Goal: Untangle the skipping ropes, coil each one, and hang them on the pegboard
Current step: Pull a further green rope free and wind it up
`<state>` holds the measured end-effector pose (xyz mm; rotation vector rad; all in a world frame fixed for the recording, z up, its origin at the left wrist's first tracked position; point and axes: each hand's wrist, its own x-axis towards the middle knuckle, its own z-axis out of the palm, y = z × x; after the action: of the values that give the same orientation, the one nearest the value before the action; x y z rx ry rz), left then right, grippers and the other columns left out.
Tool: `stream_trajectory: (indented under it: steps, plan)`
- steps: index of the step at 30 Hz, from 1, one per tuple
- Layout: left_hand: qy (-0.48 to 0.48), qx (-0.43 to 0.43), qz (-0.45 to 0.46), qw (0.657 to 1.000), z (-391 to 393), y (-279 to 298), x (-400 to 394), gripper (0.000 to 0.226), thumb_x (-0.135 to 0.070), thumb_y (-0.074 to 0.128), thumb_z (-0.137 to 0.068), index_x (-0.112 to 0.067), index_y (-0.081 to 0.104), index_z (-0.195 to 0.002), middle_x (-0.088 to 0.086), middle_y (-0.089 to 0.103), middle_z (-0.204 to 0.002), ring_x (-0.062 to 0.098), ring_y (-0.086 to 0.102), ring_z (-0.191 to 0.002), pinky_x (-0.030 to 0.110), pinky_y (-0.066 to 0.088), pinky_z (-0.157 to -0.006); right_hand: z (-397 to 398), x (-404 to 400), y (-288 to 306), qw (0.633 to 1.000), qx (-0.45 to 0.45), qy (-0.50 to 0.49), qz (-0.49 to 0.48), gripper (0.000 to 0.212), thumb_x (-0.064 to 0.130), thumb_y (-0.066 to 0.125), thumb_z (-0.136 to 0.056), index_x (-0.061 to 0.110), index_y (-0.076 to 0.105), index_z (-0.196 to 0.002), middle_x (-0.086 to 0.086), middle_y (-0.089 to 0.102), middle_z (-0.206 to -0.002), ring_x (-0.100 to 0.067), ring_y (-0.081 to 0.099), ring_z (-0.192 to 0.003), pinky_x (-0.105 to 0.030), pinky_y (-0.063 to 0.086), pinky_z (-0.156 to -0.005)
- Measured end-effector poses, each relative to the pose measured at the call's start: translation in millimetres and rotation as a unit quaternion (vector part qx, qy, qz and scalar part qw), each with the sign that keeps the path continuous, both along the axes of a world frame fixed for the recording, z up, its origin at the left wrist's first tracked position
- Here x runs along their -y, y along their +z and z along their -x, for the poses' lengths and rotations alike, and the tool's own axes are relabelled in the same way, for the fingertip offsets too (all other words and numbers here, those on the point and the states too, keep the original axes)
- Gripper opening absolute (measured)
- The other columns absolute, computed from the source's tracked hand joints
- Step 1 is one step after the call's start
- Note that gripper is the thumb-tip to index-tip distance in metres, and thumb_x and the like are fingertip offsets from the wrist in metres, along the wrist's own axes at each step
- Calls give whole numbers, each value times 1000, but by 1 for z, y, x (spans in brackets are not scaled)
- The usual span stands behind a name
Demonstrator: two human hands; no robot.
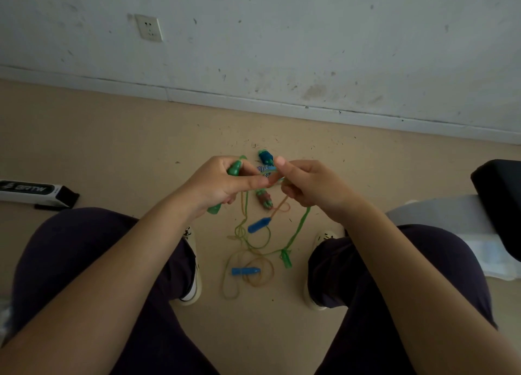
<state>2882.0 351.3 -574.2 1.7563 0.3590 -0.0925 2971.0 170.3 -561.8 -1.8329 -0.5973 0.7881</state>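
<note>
The left hand (222, 181) is curled round a smooth green plastic rope handle (234, 169), and the right hand (306, 184) just beside it pinches a thin green plastic cord (298, 228) that hangs down from it. Below both hands, on the tan floor (112, 149), lie loose loops of thin yellow-orange cord (255, 273), two small blue plastic handles (244, 271) and another green handle (286, 258), all tangled together.

One head view, steeply down.
It looks close over the knees (93, 250) at the floor (112, 138), facing a wall (282, 36).
</note>
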Motion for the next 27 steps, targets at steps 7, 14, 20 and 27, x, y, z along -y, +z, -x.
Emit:
stream_trajectory:
  steps: [7, 14, 20, 27]
  plan:
    - [-12, -53, -75, 996, 0, 0, -5, 47, -56, 69, -81, -9, 65, -78, -8, 46, -43, 11, 43, -45, 30, 44, -59, -4, 2, -5, 996, 52, 6, 70, 25, 33, 71, -88, 10, 77, -95, -3, 56, -65, -1, 36, -43, -13, 31, -43]
    - [202, 58, -11, 978, -4, -3, -13, 9, -27, 67, -94, -20, 73, -93, -2, 60, -71, 6, 42, -43, 29, 43, -55, -12, 5, -12, 991, 93, 2, 95, 5, 25, 75, -86, 21, 75, -84, 19, 63, -55, 8, 54, -51, -4, 39, -52]
    - [28, -7, -33, 999, 1, -3, -13, 26, -43, 65, -92, -22, 76, -102, -1, 76, -89, 7, 42, -44, 37, 51, -63, -15, 5, -15, 989, 110, 7, 100, 5, 23, 76, -85, 24, 74, -80, 20, 62, -55, 7, 53, -53, -8, 41, -54]
    - [-66, -20, -103, 992, -1, -9, 6, 20, -38, 75, -85, -28, 74, -102, -9, 71, -94, -4, 49, -50, 24, 44, -54, -8, -2, -17, 981, 134, 79, 111, 8, 23, 75, -85, 16, 78, -88, 8, 61, -65, 3, 47, -52, -10, 38, -53]
